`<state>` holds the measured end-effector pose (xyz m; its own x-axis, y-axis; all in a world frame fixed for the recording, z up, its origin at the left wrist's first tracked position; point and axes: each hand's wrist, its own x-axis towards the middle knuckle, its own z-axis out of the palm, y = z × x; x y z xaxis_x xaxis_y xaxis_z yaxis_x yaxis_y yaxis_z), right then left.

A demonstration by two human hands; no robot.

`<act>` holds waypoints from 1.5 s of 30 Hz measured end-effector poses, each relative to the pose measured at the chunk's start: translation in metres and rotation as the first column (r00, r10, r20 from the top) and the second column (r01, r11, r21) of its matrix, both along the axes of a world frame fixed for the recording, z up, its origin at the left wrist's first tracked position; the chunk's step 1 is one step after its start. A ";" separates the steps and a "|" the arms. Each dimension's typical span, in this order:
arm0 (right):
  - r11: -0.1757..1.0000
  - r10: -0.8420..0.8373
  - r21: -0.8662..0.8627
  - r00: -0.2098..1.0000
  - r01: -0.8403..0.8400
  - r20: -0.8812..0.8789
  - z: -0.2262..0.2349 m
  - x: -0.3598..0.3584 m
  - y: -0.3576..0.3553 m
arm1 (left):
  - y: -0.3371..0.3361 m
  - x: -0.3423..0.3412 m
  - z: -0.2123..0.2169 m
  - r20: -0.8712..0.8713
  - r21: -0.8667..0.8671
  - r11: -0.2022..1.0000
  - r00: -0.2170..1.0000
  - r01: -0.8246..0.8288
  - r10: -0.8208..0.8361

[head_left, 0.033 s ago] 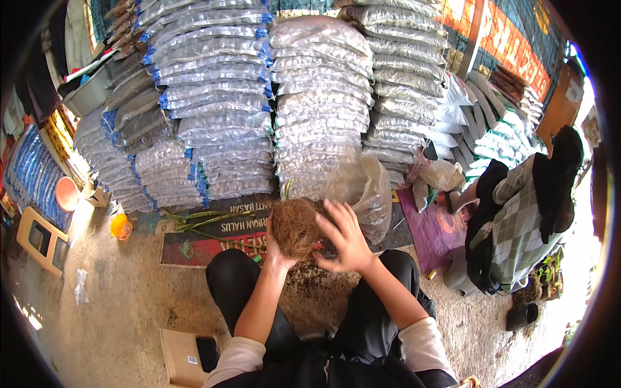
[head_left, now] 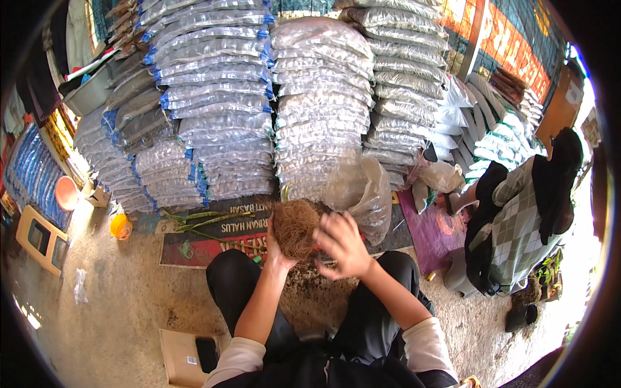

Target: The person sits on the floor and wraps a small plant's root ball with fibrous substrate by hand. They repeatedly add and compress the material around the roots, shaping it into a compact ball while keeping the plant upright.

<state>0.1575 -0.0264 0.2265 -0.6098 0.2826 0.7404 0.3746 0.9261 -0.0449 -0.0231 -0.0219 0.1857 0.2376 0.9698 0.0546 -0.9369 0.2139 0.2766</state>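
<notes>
A round brown ball of coconut fibre [head_left: 296, 227] sits in front of me, above my knees. My left hand [head_left: 277, 251] grips it from its left side and underneath. From the top of the ball a small green-yellow leaf tip [head_left: 284, 191] sticks up. My right hand [head_left: 346, 247] is beside the ball's right side, its fingers apart and slightly smeared by motion. Nothing shows in that hand. Whether its fingertips touch the fibre, I cannot tell.
A clear plastic bag [head_left: 372, 200] stands behind my right hand. Long green leaves [head_left: 194, 223] lie on a printed mat [head_left: 171, 249]. Tall stacks of filled sacks [head_left: 320, 110] line the back. Another person [head_left: 524, 207] bends at the right, near an orange pot-like container [head_left: 121, 226] opposite, far left.
My right hand has shifted slightly down, and its fingers are less widely spread. The left hand and the fibre ball stay almost in place.
</notes>
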 end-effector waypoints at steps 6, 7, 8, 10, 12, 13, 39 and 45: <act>0.922 -0.031 0.330 0.812 -0.202 0.583 -0.037 -0.013 -0.010 | 0.000 0.006 -0.025 -0.026 -0.005 0.999 0.998 0.049 -0.049; 0.940 -0.036 0.309 0.855 -0.147 0.517 -0.033 -0.019 -0.003 | 0.000 0.002 -0.032 0.093 0.114 0.984 0.984 0.139 -0.149; 0.955 -0.058 0.284 0.888 -0.083 0.456 -0.025 -0.022 0.002 | -0.002 0.004 -0.028 0.073 0.112 0.969 0.971 0.221 -0.230; 0.925 -0.195 0.381 0.863 0.003 0.466 -0.010 -0.022 0.008 | -0.008 0.017 -0.020 0.119 -0.127 0.987 0.989 0.101 -0.086; 0.931 -0.239 0.355 0.874 0.082 0.424 0.004 -0.027 0.012 | 0.000 0.018 -0.024 0.089 -0.102 0.989 0.991 0.108 -0.099; 0.937 -0.250 0.328 0.883 0.118 0.397 0.004 -0.029 0.012 | -0.003 0.018 -0.028 0.078 -0.106 0.989 0.993 0.100 -0.092; 0.350 -0.255 -0.843 0.824 -0.408 -0.505 -0.029 -0.045 0.026 | 0.006 0.030 -0.042 -0.696 -0.120 0.864 0.662 -0.488 0.277; 0.307 -0.297 -0.731 0.669 -0.609 -0.681 -0.053 -0.045 0.023 | 0.001 0.025 -0.049 -0.673 -0.030 0.888 0.666 -0.460 0.322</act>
